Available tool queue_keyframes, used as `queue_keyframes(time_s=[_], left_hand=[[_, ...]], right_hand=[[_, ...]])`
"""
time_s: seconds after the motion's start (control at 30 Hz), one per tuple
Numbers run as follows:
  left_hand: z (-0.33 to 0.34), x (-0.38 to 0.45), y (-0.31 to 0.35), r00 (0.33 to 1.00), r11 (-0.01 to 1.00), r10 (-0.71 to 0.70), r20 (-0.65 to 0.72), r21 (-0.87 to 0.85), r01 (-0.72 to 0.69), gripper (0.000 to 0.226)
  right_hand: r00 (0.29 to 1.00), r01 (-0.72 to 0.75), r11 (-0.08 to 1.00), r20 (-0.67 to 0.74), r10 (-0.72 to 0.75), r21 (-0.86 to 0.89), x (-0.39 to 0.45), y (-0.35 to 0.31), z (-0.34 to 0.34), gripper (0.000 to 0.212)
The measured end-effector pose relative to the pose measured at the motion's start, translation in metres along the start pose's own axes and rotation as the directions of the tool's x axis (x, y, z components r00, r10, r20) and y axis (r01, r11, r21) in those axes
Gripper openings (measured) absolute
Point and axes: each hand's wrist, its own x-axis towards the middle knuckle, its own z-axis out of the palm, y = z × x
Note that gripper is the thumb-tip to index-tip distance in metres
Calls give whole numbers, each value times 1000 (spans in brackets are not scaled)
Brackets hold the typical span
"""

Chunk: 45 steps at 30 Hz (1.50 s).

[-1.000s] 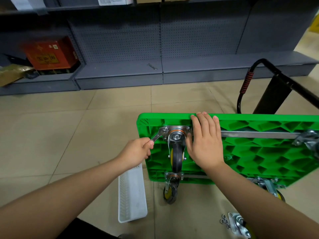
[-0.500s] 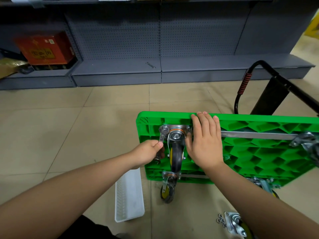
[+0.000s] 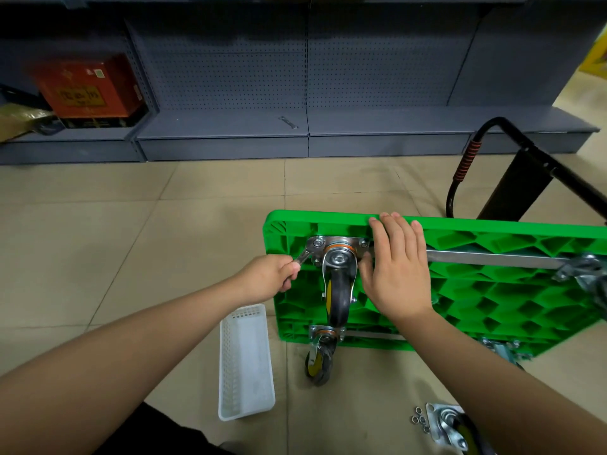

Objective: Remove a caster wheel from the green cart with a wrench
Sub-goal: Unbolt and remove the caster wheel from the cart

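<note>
The green cart (image 3: 492, 290) lies upside down on the floor, its ribbed underside facing me. A caster wheel (image 3: 340, 284) with a metal mounting plate stands at the cart's far left corner. My left hand (image 3: 269, 279) grips a silver wrench (image 3: 307, 254), whose head sits on a bolt at the plate's left edge. My right hand (image 3: 394, 270) lies flat and open on the cart just right of the caster, fingertips at the far rim. A second caster (image 3: 320, 354) hangs at the near left corner.
A white plastic basket (image 3: 246, 362) lies on the tiles left of the cart. A loose caster (image 3: 450, 425) and several washers (image 3: 419, 420) lie at the bottom right. The cart's black handle (image 3: 512, 178) reaches back right. Grey shelving holds a spare wrench (image 3: 288, 122) and a red box (image 3: 88, 90).
My left hand has swung the wrench handle from pointing down beside the caster back up and out to the left. My right hand has stayed in place on the cart.
</note>
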Motion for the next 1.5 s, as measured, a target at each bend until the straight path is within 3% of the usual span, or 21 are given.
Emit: queue_keyframes(time_s=[0.1, 0.2, 0.3, 0.4, 0.47, 0.6, 0.7, 0.97, 1.17, 1.33, 1.5], left_hand=[[-22, -9, 0, 999, 948, 39, -35, 318, -26, 36], [-42, -18, 10, 991, 798, 113, -67, 601, -50, 39], [-56, -24, 23, 984, 689, 154, -85, 724, -45, 28], [-58, -26, 28, 979, 657, 173, -109, 754, -32, 24], [-53, -25, 25, 979, 705, 163, -122, 708, -29, 28], [-44, -30, 17, 978, 909, 131, -161, 413, -54, 31], [-34, -36, 23, 964, 952, 136, -230, 299, -63, 28], [1, -41, 22, 957, 995, 76, -280, 83, -55, 29], [19, -37, 5, 980, 1000, 17, -198, -1, -18, 40], [29, -30, 6, 980, 980, -38, -195, -199, -1, 35], [31, -22, 5, 984, 981, -51, -169, -192, 18, 37]], right_hand=[[1000, 2, 1000, -6, -2, -3, 0, 0, 1, 53], [1000, 2, 1000, -4, -2, -3, -1, 0, 1, 53], [1000, 6, 1000, 1, -6, -8, -2, 1, -1, 53], [1000, -3, 1000, -8, 3, -5, -1, -3, -1, 53], [1000, -11, 1000, -12, 11, -4, -1, -4, -1, 53], [1000, -15, 1000, -9, 15, -3, -1, -5, -1, 53], [1000, -25, 1000, -5, 25, -3, 0, -6, 0, 54], [1000, -10, 1000, 4, 10, -8, 0, -3, -2, 54], [1000, -13, 1000, 0, 13, -5, 0, -4, -2, 53], [1000, -19, 1000, 3, 19, -4, 0, -4, -2, 53], [1000, -25, 1000, 4, 25, -1, 0, -5, -2, 53]])
